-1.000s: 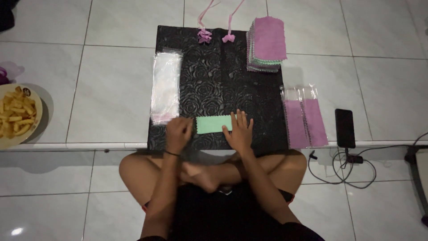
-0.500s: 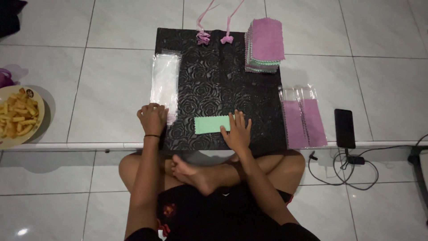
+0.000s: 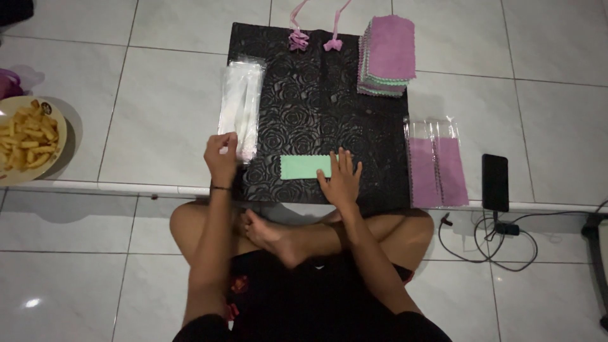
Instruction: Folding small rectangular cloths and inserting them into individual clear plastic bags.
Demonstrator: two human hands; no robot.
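Observation:
A folded green cloth (image 3: 303, 167) lies near the front edge of a black embossed mat (image 3: 316, 107). My right hand (image 3: 341, 178) rests flat on the cloth's right end, fingers spread. My left hand (image 3: 221, 158) is at the near end of a stack of clear plastic sleeves (image 3: 240, 104) on the mat's left edge, its fingers pinching the top sleeve's corner. I sit cross-legged on the floor in front of the mat.
A stack of pink and green cloths (image 3: 387, 56) sits at the mat's far right. Bagged pink cloths (image 3: 437, 163) lie right of the mat, with a phone (image 3: 494, 182) and cable beyond. Two pink ribbons (image 3: 313, 42) lie at the top. A plate of fries (image 3: 26, 139) stands far left.
My left hand left the green cloth and moved left, then up to the stack of clear sleeves. My right hand stayed on the cloth.

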